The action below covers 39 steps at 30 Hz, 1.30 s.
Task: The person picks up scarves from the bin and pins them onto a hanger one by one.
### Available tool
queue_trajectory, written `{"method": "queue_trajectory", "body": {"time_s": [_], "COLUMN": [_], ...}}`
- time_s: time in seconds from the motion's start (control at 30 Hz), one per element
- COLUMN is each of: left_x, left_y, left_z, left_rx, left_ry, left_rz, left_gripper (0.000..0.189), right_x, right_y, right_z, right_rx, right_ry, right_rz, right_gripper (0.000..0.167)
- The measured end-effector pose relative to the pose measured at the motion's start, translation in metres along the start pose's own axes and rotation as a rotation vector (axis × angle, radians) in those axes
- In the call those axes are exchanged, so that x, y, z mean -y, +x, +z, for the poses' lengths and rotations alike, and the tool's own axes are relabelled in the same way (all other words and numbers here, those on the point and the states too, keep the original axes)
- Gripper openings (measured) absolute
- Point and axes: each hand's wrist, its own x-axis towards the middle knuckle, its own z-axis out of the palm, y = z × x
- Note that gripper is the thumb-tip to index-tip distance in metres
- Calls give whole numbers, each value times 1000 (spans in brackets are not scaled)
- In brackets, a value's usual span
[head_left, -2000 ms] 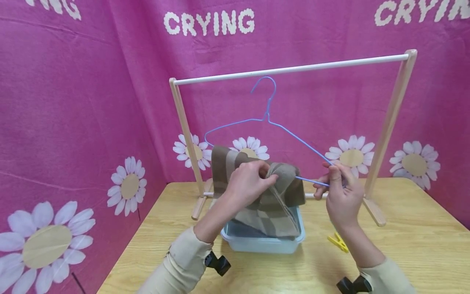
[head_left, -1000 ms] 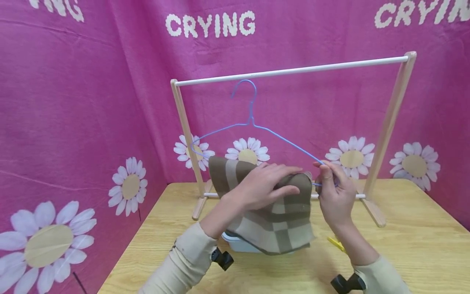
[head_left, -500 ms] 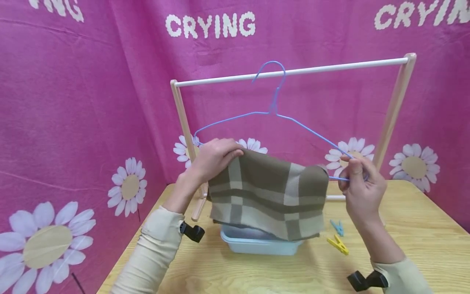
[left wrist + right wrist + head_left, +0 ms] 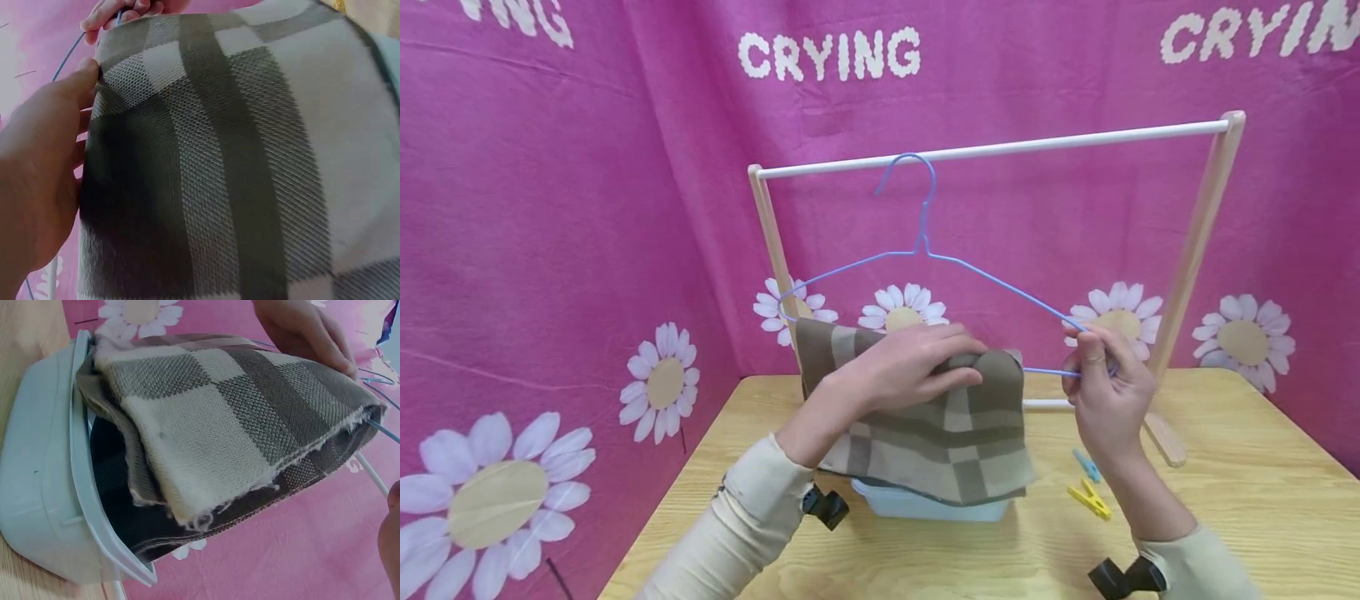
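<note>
A blue wire hanger (image 4: 917, 246) is held up, its hook (image 4: 910, 157) overlapping the white rail in the head view. My right hand (image 4: 1108, 379) grips the hanger's right corner. Over its lower bar hangs a brown and beige checked cloth (image 4: 925, 442), folded double. Frayed edges of the cloth (image 4: 187, 419) show in the right wrist view. My left hand (image 4: 902, 371) lies along the cloth's top edge, fingers stretched out to the right and thumb in front. In the left wrist view, that hand's fingers (image 4: 81, 125) pass behind the cloth.
A pale blue plastic tub (image 4: 917, 504) stands on the wooden table (image 4: 775, 567) under the cloth. A yellow clothes peg (image 4: 1088, 500) and a blue one (image 4: 1086, 465) lie at the right. Behind stands a wooden rack with a white rail (image 4: 1037, 144), before a pink curtain (image 4: 1037, 67).
The cloth was bunched, then spread out along the bar to the left. In the last half second the left hand has slid right along its top, and the hanger has shifted left and down.
</note>
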Motion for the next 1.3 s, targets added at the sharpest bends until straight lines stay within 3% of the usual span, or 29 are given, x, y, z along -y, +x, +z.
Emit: {"method": "queue_trajectory", "body": {"time_s": [0.17, 0.27, 0.47, 0.63, 0.73, 0.97, 1.13, 1.3], "left_x": [-4, -8, -17, -14, 0, 38, 59, 73], "left_y": [16, 23, 27, 23, 10, -42, -74, -99], "left_z": [5, 8, 11, 7, 0, -15, -20, -27], "left_rx": [92, 137, 81, 25, -7, -72, -200, -318], "left_ry": [-33, 30, 109, 24, 54, 212, 284, 255], "left_rz": [-9, 6, 98, 74, 15, -159, -134, -100], "left_gripper": [41, 45, 43, 55, 58, 48, 45, 38], "right_x": [-2, -3, -5, -4, -2, 1, 2, 1], "right_y": [-4, -4, -3, 0, 5, 9, 8, 13], "right_z": [5, 5, 3, 1, -3, -12, -18, -21], "right_rx": [8, 9, 5, -19, -51, -73, -63, -49], "right_ry": [-37, -57, -58, -32, -7, 3, 13, 9], "right_rz": [6, 6, -9, 6, 9, 10, 19, 11], "right_gripper": [16, 16, 16, 17, 16, 15, 16, 17]}}
